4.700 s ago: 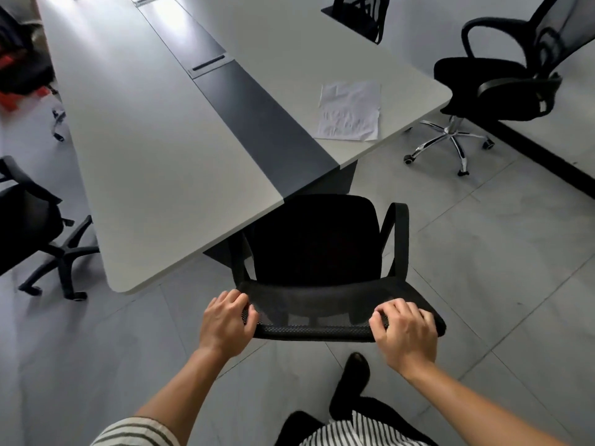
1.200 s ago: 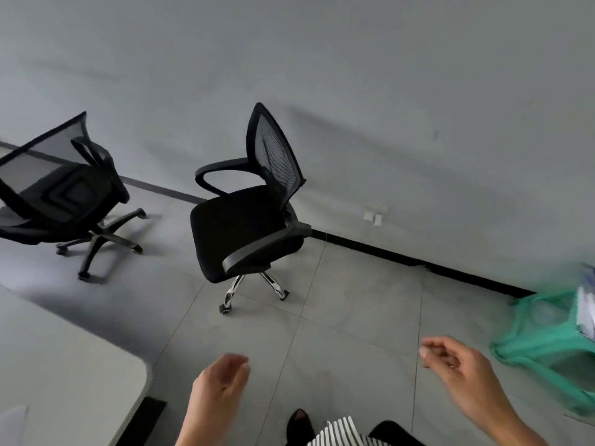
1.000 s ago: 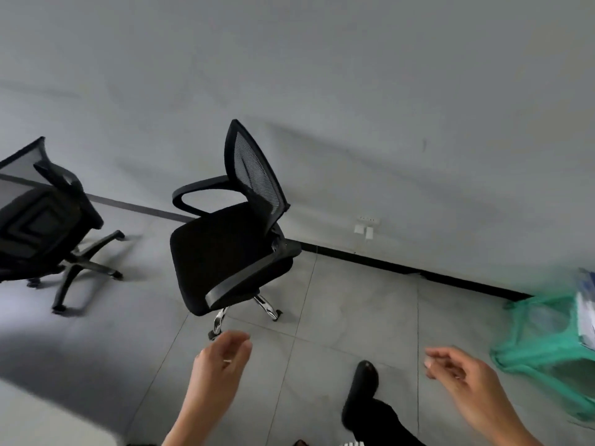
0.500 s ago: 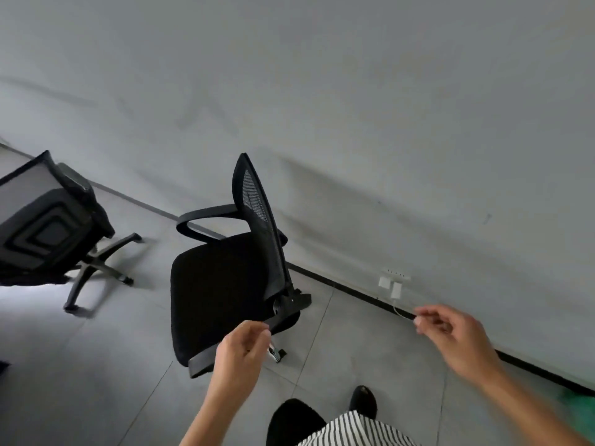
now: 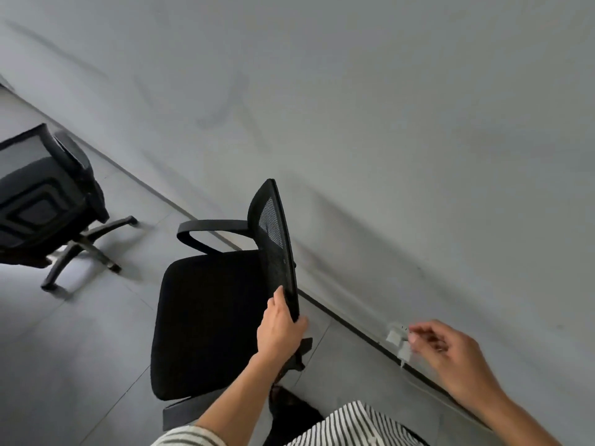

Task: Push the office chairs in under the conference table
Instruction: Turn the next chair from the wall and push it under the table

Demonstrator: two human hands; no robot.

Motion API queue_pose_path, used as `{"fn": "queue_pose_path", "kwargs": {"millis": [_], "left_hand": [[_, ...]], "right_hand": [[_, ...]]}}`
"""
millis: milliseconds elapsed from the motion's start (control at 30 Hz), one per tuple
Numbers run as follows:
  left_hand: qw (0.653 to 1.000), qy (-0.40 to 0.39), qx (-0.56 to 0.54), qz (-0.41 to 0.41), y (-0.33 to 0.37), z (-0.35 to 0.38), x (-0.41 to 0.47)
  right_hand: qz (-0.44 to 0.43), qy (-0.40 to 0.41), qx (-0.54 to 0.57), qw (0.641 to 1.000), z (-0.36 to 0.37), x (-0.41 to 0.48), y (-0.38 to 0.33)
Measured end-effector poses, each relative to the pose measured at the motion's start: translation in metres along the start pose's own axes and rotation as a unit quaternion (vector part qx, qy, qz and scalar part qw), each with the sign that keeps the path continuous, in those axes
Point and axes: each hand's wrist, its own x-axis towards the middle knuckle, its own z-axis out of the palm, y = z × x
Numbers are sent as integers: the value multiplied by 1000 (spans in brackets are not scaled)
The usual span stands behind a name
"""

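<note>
Before the grey wall (image 5: 386,123), the black mesh-backed office chair (image 5: 206,317) faces nine o'clock, backrest (image 5: 273,226) running twelve-to-six; our left hand (image 5: 280,329) pinches its edge, right hand's (image 5: 450,352) grip slack.

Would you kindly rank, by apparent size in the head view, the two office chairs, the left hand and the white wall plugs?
1. near office chair
2. far office chair, farther off and cropped by the frame edge, so their true sizes may well match
3. left hand
4. white wall plugs
</note>
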Motion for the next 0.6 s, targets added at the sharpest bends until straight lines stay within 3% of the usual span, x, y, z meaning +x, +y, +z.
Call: {"fn": "queue_pose_path", "kwargs": {"millis": [233, 367, 500, 600], "left_hand": [[999, -9, -44, 9, -49, -27, -10], [999, 10, -40, -10, -55, -27, -27], [997, 41, -42, -50, -66, -23, -52], [989, 75, -70, -109, -77, -17, -77]], "right_hand": [[-58, -85, -30, 994, 26, 72, -53], [-154, -132, -93, 975, 56, 118, -91], [-335, -84, -188, 919, 99, 167, -135], [-433, -93, -233, 866, 136, 203, -158]]}}
